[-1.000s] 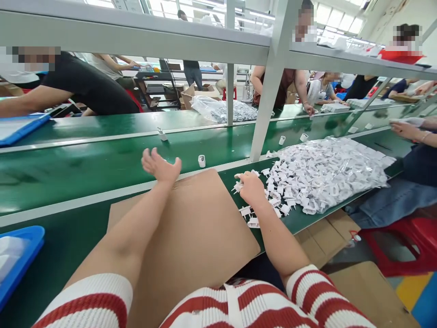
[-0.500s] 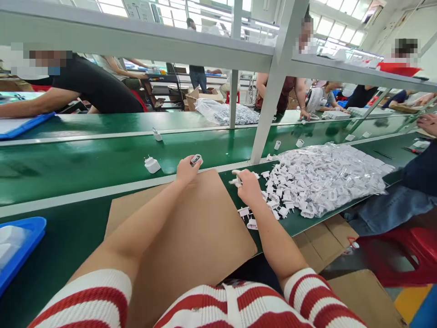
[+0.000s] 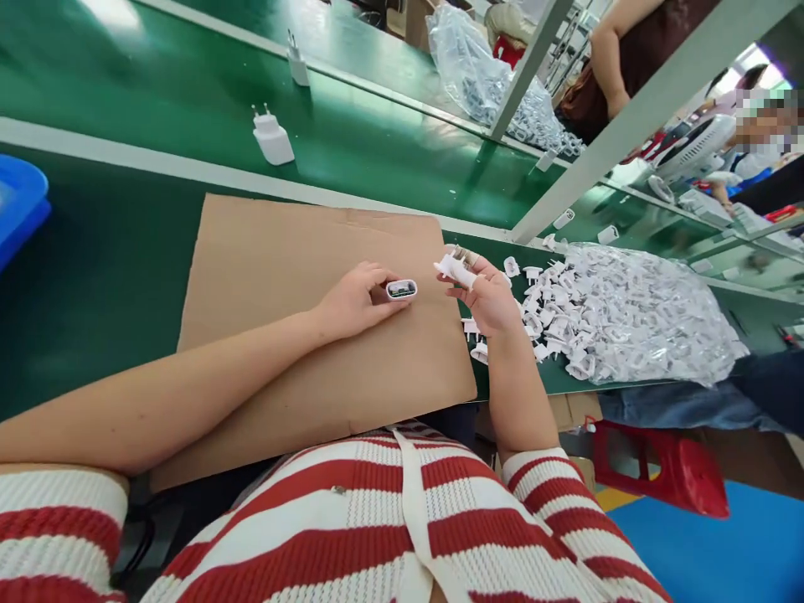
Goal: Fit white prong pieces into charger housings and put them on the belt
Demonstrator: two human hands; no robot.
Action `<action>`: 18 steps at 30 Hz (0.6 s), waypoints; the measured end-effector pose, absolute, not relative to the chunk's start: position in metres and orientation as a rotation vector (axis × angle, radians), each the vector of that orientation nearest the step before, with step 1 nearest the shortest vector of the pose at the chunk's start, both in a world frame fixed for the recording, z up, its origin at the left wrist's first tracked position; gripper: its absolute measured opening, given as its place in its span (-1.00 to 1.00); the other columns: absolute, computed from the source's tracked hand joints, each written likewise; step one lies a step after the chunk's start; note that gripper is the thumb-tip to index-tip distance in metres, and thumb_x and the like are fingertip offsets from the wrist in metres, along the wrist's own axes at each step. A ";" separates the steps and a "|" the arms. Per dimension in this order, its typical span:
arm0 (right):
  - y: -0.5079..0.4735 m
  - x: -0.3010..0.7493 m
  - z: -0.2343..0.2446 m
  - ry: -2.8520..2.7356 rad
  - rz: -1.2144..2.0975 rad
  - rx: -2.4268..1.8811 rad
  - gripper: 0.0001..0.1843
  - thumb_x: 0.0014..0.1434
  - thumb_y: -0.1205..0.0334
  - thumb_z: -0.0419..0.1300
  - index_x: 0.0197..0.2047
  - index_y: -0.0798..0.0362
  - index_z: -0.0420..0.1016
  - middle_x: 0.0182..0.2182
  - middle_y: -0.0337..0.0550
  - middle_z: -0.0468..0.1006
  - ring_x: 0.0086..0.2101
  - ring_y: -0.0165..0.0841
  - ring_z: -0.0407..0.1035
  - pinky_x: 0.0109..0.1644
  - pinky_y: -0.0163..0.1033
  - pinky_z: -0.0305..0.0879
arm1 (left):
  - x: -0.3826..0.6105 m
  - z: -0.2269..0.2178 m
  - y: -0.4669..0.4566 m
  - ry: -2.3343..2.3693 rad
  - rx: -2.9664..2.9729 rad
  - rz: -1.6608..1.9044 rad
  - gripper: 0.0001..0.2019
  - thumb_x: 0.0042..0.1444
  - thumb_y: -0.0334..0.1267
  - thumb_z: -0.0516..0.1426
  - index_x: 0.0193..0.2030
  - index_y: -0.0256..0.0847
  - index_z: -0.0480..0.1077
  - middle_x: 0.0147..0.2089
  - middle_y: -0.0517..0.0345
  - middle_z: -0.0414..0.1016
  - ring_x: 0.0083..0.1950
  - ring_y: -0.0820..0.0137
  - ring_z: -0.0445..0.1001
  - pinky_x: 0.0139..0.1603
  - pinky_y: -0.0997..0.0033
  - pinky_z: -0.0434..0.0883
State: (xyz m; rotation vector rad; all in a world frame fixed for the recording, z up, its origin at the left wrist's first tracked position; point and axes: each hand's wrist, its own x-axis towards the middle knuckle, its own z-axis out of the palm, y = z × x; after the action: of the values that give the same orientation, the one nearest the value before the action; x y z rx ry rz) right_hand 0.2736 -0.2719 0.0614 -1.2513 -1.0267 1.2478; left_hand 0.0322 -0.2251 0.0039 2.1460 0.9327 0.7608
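My left hand (image 3: pixel 358 301) is closed around a white charger housing (image 3: pixel 401 290), its open end facing right with dark parts inside. It hovers over or rests on a brown cardboard sheet (image 3: pixel 270 251); I cannot tell which. Close by on the right, my right hand (image 3: pixel 493 301) pinches a white plug cover with metal pins (image 3: pixel 456 270), held near the sheet's right edge. Beyond that hand lies a heap of loose white plug covers (image 3: pixel 553 310), part of it under a clear plastic bag (image 3: pixel 666 318).
Two white chargers (image 3: pixel 274 139) (image 3: pixel 297 65) stand on the green conveyor (image 3: pixel 188 100) ahead. A grey frame post (image 3: pixel 628 126) rises at right. A blue tray (image 3: pixel 22 197) sits at the left edge, a red stool (image 3: pixel 666 469) at lower right. Another person's arm (image 3: pixel 609 67) shows across the line.
My view has tilted down. My left hand has drawn the charger housing back from the conveyor's edge to above the cardboard. My right hand, with the plug cover, has come nearer to it.
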 end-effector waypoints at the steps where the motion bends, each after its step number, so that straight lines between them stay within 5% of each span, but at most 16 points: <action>1: -0.272 0.269 0.058 -1.095 1.169 -1.297 -0.51 0.00 -0.03 0.51 -0.03 -0.05 0.62 -0.08 -0.16 0.73 -0.11 -0.28 0.63 -0.09 -0.20 0.59 | 0.032 0.003 -0.223 0.908 2.124 0.758 -0.53 0.23 0.16 0.25 0.04 -0.20 0.59 -0.04 -0.02 0.61 0.03 0.14 0.52 0.13 0.18 0.47; 4: -0.274 0.255 0.047 -1.298 0.898 -1.367 -0.62 0.06 -0.01 0.50 -0.11 -0.02 0.64 -0.11 -0.14 0.72 -0.13 -0.30 0.60 0.00 -0.16 0.58 | 0.033 0.001 -0.217 0.814 2.072 0.785 -0.53 0.22 0.16 0.27 0.03 -0.19 0.60 -0.06 0.00 0.60 0.01 0.16 0.53 0.09 0.20 0.48; 11: -0.284 0.241 0.041 -1.823 0.317 -1.381 -0.76 0.33 0.20 0.29 0.05 -0.12 0.64 0.01 -0.14 0.70 0.09 -0.22 0.55 0.27 -0.01 0.48 | 0.034 -0.003 -0.215 0.761 2.046 0.812 -0.59 0.24 0.13 0.27 -0.05 -0.20 0.61 -0.08 0.00 0.61 -0.02 0.15 0.52 0.07 0.18 0.45; 18: -0.283 0.236 0.039 -2.007 0.159 -1.409 -0.79 0.37 0.22 0.25 0.04 -0.08 0.64 -0.09 -0.15 0.73 0.01 -0.19 0.50 0.19 -0.03 0.45 | 0.035 -0.001 -0.215 0.718 2.050 0.838 -0.64 0.24 0.09 0.26 -0.10 -0.18 0.63 -0.11 0.00 0.61 -0.03 0.15 0.51 0.07 0.17 0.44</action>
State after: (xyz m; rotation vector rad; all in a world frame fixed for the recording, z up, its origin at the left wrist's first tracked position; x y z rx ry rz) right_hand 0.2360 -0.2829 0.0386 -1.4090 -2.0074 0.1594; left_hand 0.0349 -0.2148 -0.0013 2.0499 0.7177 0.8377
